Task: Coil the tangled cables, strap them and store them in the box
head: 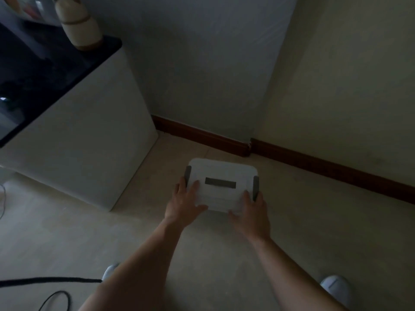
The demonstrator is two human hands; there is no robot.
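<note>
A white plastic box [222, 170] with its lid on sits on the floor near the wall corner. The lid has a grey strip in the middle and grey latches at both ends. My left hand [185, 204] grips the box's near left end, fingers beside the left latch. At the near right end my right hand [252, 213] holds the box, fingers by the right latch. A black cable [56, 280] lies on the floor at the lower left, with a loop of it below. What is inside the box is hidden.
A white cabinet [85, 140] with a dark top stands left of the box, a cream vase [78, 23] on it. Brown skirting [314, 161] runs along the walls behind the box. My two slippers [334, 286] show at the bottom on pale floor tiles.
</note>
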